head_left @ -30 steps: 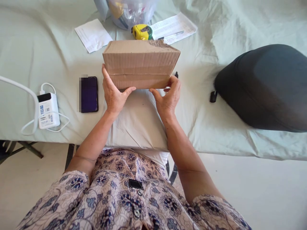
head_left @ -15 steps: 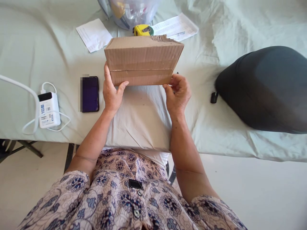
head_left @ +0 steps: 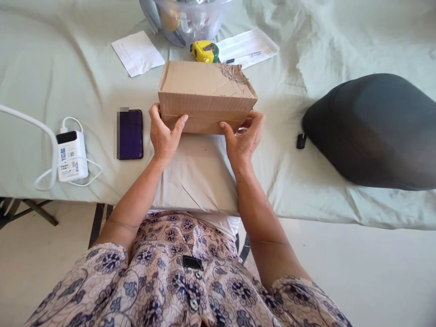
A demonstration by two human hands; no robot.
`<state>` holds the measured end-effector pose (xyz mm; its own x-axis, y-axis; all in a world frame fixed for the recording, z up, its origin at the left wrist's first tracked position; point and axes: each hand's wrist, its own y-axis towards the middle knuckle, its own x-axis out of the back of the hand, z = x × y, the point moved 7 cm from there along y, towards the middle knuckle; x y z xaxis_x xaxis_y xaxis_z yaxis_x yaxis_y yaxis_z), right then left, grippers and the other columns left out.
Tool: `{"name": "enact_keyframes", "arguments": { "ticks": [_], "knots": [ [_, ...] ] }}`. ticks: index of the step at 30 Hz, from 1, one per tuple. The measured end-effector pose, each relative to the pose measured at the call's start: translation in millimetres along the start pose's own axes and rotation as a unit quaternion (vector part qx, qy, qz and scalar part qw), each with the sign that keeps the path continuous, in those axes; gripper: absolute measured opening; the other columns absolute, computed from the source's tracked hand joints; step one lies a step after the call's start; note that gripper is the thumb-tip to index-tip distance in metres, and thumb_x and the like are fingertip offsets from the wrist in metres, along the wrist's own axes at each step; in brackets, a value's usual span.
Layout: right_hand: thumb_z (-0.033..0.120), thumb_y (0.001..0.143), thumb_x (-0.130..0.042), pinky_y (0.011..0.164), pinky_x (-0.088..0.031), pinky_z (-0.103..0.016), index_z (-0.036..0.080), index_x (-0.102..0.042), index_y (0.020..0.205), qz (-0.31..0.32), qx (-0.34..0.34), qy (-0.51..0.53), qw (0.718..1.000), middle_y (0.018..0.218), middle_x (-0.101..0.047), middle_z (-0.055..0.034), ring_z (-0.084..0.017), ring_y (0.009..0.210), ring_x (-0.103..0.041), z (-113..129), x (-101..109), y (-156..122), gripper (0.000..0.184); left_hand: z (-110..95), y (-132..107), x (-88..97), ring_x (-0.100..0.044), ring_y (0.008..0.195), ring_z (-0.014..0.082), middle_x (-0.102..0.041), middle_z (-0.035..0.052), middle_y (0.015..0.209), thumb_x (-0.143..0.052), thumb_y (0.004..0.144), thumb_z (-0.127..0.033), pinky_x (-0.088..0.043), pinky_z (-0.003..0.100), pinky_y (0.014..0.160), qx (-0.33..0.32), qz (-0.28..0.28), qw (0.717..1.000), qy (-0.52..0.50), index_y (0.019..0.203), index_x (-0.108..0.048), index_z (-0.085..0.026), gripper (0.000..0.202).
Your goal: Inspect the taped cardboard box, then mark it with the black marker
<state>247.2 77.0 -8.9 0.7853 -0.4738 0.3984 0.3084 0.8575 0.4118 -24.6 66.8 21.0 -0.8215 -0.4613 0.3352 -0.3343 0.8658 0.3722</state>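
A brown cardboard box [head_left: 206, 93] with a torn far right corner lies on the cloth-covered table [head_left: 68, 81] in front of me. My left hand [head_left: 164, 136] grips its near left corner, thumb on the front face. My right hand [head_left: 243, 138] holds the near right corner, fingers curled under the edge. The box's top face now shows.
A dark phone [head_left: 130, 134] and a white power bank [head_left: 71, 156] with cables lie left of the box. Behind it are a yellow tape measure [head_left: 204, 51], papers [head_left: 138, 52], a pen [head_left: 243, 56] and a clear bowl [head_left: 185, 18]. A dark cushion [head_left: 371, 131] lies at right.
The box was held raised and tipped with its front face toward me; it has come down flatter onto the table, and both hands followed it down.
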Motion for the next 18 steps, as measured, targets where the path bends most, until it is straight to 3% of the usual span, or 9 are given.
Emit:
{"name": "enact_keyframes", "arguments": {
  "ticks": [3, 7, 10, 13, 16, 18],
  "knots": [
    [0.069, 0.092, -0.061, 0.103, -0.058, -0.054, 0.029, -0.055, 0.126, -0.004, 0.056, 0.021, 0.998, 0.112, -0.060, -0.0051, -0.024, 0.107, -0.065, 14.9, 4.6, -0.4, 0.054, -7.3, 2.9, 7.2, -0.068, 0.120, 0.0274, -0.066, 0.0107, 0.126, -0.058, 0.081, -0.094, -0.052, 0.045, 0.112, 0.001, -0.026, 0.998, -0.051, 0.127, -0.041, -0.028, 0.082],
    [0.071, 0.100, -0.045, 0.107, -0.056, -0.064, 0.030, -0.063, 0.131, -0.016, 0.125, 0.023, 0.992, 0.117, -0.064, -0.0088, -0.029, 0.119, -0.065, 36.5, 17.8, 0.6, 0.055, -5.1, 3.5, 9.0, -0.068, 0.113, 0.0266, -0.065, 0.0070, 0.109, -0.049, 0.080, -0.099, -0.051, 0.048, 0.113, 0.037, -0.059, 0.990, -0.119, 0.106, -0.045, -0.029, 0.074],
    [0.072, 0.101, -0.041, 0.110, -0.055, -0.067, 0.033, -0.067, 0.129, -0.046, 0.147, 0.009, 0.988, 0.118, -0.064, -0.0096, -0.031, 0.124, -0.064, 51.8, 35.1, 2.5, 0.055, 11.8, 5.3, 0.7, -0.069, 0.119, 0.0308, -0.066, 0.0105, 0.108, -0.035, 0.086, -0.099, -0.055, 0.054, 0.110, 0.111, -0.043, 0.981, -0.155, 0.104, -0.054, -0.026, 0.078],
    [0.068, 0.102, -0.044, 0.111, -0.054, -0.067, 0.034, -0.071, 0.125, -0.060, 0.177, 0.001, 0.982, 0.116, -0.063, -0.0096, -0.033, 0.127, -0.063, 74.6, 52.8, 4.5, 0.050, 32.8, 4.8, -13.1, -0.075, 0.110, 0.0326, -0.069, 0.0139, 0.105, -0.019, 0.090, -0.097, -0.064, 0.054, 0.093, 0.217, 0.013, 0.956, -0.198, 0.111, -0.063, -0.023, 0.088],
    [0.062, 0.103, -0.048, 0.107, -0.056, -0.064, 0.034, -0.073, 0.122, -0.054, 0.213, -0.017, 0.975, 0.110, -0.063, -0.0082, -0.032, 0.120, -0.067, 104.3, 65.0, 6.6, 0.042, 38.0, 5.6, -15.4, -0.075, 0.106, 0.0315, -0.070, 0.0124, 0.110, -0.035, 0.090, -0.095, -0.067, 0.050, 0.083, 0.221, 0.040, 0.960, -0.164, 0.110, -0.064, -0.025, 0.078],
    [0.057, 0.104, -0.049, 0.103, -0.059, -0.060, 0.035, -0.074, 0.120, -0.045, 0.249, -0.029, 0.967, 0.104, -0.065, -0.0070, -0.029, 0.111, -0.070, 125.5, 69.1, 7.2, 0.036, 34.2, 6.1, -11.6, -0.073, 0.111, 0.0311, -0.070, 0.0109, 0.114, -0.053, 0.089, -0.087, -0.066, 0.051, 0.091, 0.186, 0.031, 0.974, -0.124, 0.119, -0.061, -0.027, 0.067]
  ]
}}
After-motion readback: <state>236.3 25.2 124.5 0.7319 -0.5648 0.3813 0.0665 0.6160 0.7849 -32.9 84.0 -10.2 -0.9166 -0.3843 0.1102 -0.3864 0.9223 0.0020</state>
